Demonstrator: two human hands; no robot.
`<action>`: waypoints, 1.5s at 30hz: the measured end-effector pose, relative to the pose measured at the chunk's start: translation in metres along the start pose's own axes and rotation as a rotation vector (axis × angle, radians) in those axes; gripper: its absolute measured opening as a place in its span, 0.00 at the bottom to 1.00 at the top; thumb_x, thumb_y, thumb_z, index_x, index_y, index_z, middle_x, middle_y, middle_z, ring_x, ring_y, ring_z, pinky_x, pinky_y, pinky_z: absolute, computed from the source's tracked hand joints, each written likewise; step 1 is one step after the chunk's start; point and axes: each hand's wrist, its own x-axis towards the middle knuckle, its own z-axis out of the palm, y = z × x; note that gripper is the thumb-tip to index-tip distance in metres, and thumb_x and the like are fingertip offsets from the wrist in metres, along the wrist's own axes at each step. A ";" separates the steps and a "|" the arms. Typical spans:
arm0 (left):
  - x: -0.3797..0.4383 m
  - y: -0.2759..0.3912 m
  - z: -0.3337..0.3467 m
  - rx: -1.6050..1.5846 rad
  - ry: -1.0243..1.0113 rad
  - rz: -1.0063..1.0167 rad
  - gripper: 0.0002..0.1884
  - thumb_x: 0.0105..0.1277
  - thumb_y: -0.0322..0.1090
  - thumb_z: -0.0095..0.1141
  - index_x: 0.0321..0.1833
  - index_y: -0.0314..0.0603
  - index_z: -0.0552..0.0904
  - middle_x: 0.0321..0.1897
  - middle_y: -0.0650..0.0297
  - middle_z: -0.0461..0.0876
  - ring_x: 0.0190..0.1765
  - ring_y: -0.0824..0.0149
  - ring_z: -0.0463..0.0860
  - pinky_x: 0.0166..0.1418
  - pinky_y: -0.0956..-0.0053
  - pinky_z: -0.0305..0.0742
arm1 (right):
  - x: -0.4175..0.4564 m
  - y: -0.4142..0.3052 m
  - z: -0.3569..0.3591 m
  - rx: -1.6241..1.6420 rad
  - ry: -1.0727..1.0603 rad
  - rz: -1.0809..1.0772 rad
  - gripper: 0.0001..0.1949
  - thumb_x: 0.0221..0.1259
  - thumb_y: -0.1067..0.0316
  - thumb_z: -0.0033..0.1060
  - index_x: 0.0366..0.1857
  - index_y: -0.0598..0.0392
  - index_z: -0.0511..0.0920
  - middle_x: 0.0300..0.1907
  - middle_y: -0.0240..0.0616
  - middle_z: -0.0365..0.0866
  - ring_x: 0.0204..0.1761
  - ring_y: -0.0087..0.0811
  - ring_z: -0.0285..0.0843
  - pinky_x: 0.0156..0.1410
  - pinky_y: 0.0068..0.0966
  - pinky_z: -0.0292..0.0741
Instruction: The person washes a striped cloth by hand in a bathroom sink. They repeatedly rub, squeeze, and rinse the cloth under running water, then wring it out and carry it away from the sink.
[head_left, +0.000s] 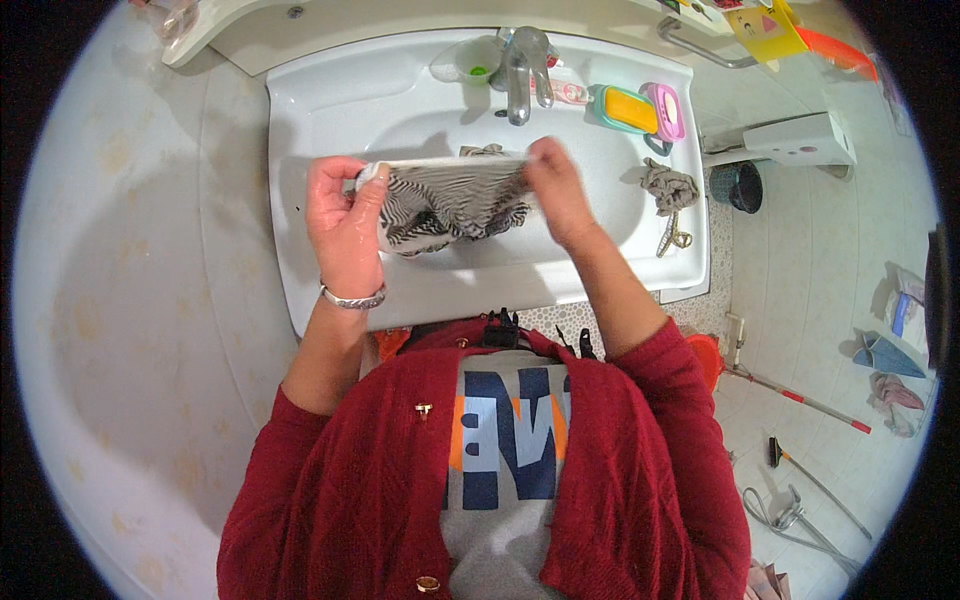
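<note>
A wet-looking black-and-white striped cloth garment (457, 199) is stretched between my two hands over the white washbasin (322, 289). My left hand (345, 217) pinches its pale upper edge at one end, thumb on top. At the other end my right hand (559, 187), slightly blurred, grips the same edge. The lower part of the cloth hangs in folds towards the bowl. Just behind it, a bit of greyish fabric (481, 150) shows in the basin, mostly hidden. Beyond the hands stands the metal faucet (519, 75).
On the basin's right side are a green soap dish (600, 112) with an orange bar, a pink soap dish (681, 131), a crumpled grey cloth (670, 187) and a hair claw clip (673, 236). A clear cup (469, 56) and a tube (570, 92) lie by the faucet.
</note>
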 end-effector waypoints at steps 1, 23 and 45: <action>0.002 -0.004 -0.003 0.012 0.040 0.020 0.08 0.60 0.23 0.56 0.37 0.41 0.71 0.32 0.71 0.70 0.35 0.79 0.68 0.41 0.84 0.66 | 0.000 -0.024 -0.006 0.150 0.073 0.114 0.04 0.55 0.72 0.50 0.32 0.55 0.69 0.27 0.36 0.71 0.34 0.25 0.70 0.40 0.23 0.69; -0.008 -0.001 0.032 -0.081 0.040 0.018 0.08 0.61 0.24 0.54 0.38 0.40 0.69 0.32 0.69 0.70 0.33 0.79 0.68 0.38 0.85 0.66 | -0.029 0.141 -0.072 -0.889 0.166 0.121 0.06 0.57 0.66 0.52 0.31 0.57 0.71 0.27 0.49 0.76 0.31 0.48 0.76 0.38 0.40 0.74; -0.028 0.019 0.032 -0.160 -0.180 -0.001 0.09 0.61 0.21 0.52 0.41 0.40 0.68 0.36 0.67 0.70 0.37 0.78 0.69 0.43 0.84 0.66 | -0.004 0.119 0.042 -0.531 -0.295 0.338 0.15 0.51 0.59 0.62 0.29 0.63 0.79 0.25 0.41 0.80 0.22 0.28 0.77 0.28 0.27 0.74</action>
